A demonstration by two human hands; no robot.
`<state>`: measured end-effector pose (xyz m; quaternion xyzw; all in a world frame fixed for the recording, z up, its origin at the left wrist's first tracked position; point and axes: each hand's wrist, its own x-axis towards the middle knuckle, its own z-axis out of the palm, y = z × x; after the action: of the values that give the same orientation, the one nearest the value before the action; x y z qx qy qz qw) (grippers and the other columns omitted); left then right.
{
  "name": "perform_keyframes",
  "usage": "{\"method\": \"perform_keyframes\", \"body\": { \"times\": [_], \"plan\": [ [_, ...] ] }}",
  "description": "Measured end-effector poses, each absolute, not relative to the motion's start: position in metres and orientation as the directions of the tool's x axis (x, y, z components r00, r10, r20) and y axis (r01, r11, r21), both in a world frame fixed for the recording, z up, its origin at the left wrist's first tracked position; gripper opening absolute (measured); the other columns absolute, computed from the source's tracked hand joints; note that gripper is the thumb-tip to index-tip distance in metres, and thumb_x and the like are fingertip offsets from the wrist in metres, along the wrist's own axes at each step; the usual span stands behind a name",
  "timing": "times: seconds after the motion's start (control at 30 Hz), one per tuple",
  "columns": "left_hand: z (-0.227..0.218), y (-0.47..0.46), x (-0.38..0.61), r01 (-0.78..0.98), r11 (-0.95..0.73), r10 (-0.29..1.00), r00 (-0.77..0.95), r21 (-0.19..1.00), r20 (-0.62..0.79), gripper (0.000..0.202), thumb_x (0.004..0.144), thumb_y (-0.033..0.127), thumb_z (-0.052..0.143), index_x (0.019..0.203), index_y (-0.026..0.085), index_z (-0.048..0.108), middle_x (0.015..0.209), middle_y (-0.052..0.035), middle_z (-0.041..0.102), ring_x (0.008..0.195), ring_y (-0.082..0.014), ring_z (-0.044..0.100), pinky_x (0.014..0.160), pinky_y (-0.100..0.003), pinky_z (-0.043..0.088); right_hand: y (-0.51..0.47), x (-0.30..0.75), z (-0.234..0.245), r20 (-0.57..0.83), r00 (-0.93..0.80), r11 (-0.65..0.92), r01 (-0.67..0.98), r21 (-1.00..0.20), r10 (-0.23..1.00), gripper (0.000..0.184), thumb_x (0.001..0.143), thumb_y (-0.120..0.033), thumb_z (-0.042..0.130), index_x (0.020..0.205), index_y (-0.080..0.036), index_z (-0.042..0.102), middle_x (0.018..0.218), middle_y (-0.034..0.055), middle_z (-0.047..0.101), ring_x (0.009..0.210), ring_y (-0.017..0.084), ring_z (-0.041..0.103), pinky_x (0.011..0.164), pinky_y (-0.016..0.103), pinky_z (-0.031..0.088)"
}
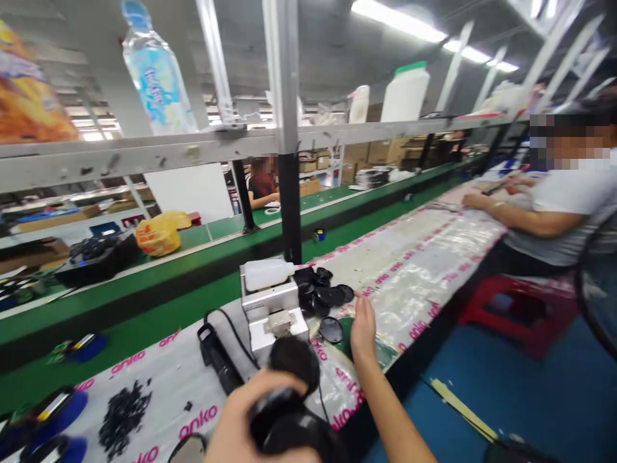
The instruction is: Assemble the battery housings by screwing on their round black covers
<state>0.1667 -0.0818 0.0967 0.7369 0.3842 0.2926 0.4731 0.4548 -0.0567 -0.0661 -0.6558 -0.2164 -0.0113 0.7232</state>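
Observation:
My left hand (236, 421) is at the bottom middle, its fingers curled round several black round plastic parts (303, 434), blurred by motion. Another black round piece (295, 363) shows just beyond them, in front of a small silver machine (272, 315). My right hand (364, 328) reaches over the bench with its fingers stretched out. Its fingertips are beside a heap of black round parts (330, 296); whether they touch cannot be seen. Near that hand lies a black ring-rimmed part with a clear or grey face (331, 330).
A white squeeze bottle (267, 273) lies on the machine. Left of it are a black corded handheld tool (219, 357) and a pile of small black pieces (124, 411). A green conveyor (216, 276) runs behind, under a shelf (241, 145). A co-worker (554, 206) sits at right.

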Motion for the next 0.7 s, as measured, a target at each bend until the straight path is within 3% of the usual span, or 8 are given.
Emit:
{"method": "perform_keyframes", "body": {
  "times": [0.07,0.13,0.2,0.3,0.5,0.7],
  "plan": [
    [0.098,-0.071,0.228,0.244,-0.316,0.766,0.636,0.917,0.095,0.027,0.089,0.033,0.075,0.109,0.016,0.069,0.108,-0.0060,0.073,0.097,-0.0234,0.070,0.086,-0.042,0.058,-0.061,0.454,-0.064,0.259,0.940,0.283,0.193,-0.940,0.220,0.039,0.100,-0.043,0.060,0.129,-0.017,0.060,0.135,0.0112,0.059,0.122,0.029,0.058,0.103,0.054,0.047],
    [0.100,-0.056,0.293,0.258,-0.364,0.724,0.682,0.895,0.098,0.030,0.073,0.029,0.088,0.095,0.017,0.073,0.095,-0.0039,0.076,0.094,-0.0250,0.071,0.087,-0.036,0.057,-0.062,0.454,-0.061,0.206,0.960,0.404,0.115,-0.908,0.188,0.042,0.101,-0.045,0.059,0.132,-0.017,0.058,0.136,0.0116,0.058,0.120,0.029,0.059,0.102,0.053,0.049],
    [0.101,-0.038,0.351,0.293,-0.384,0.735,0.671,0.875,0.098,0.026,0.076,0.029,0.085,0.095,0.016,0.072,0.098,-0.0051,0.076,0.096,-0.0251,0.070,0.088,-0.037,0.056,-0.060,0.453,-0.060,0.172,0.971,0.490,0.071,-0.869,0.165,0.043,0.101,-0.046,0.059,0.133,-0.018,0.057,0.135,0.0118,0.058,0.119,0.029,0.060,0.101,0.053,0.049],
    [0.098,-0.013,0.409,0.407,-0.379,0.790,0.611,0.831,0.060,0.025,0.092,0.032,0.071,0.110,0.016,0.069,0.115,-0.0081,0.071,0.103,-0.0245,0.068,0.091,-0.045,0.056,-0.053,0.452,-0.061,0.148,0.979,0.554,0.047,-0.831,0.140,0.043,0.101,-0.047,0.058,0.132,-0.017,0.058,0.136,0.0119,0.058,0.121,0.029,0.059,0.103,0.054,0.048],
    [0.081,0.004,0.441,0.649,-0.295,0.890,0.454,0.702,-0.046,0.037,0.094,0.034,0.069,0.126,0.018,0.062,0.132,-0.0103,0.063,0.112,-0.0276,0.065,0.093,-0.048,0.056,-0.049,0.446,-0.066,0.161,0.977,0.529,0.063,-0.847,0.142,0.051,0.100,-0.051,0.057,0.141,-0.020,0.052,0.152,0.0124,0.045,0.140,0.034,0.041,0.115,0.062,0.030],
    [0.074,-0.001,0.438,0.729,-0.245,0.941,0.338,0.639,-0.025,0.044,0.095,0.038,0.066,0.133,0.019,0.057,0.138,-0.0121,0.058,0.115,-0.0292,0.063,0.093,-0.050,0.056,-0.051,0.443,-0.060,0.221,0.959,0.420,0.129,-0.898,0.178,0.059,0.101,-0.057,0.050,0.149,-0.021,0.044,0.160,0.0121,0.035,0.147,0.036,0.029,0.119,0.064,0.019]
  ]
}}
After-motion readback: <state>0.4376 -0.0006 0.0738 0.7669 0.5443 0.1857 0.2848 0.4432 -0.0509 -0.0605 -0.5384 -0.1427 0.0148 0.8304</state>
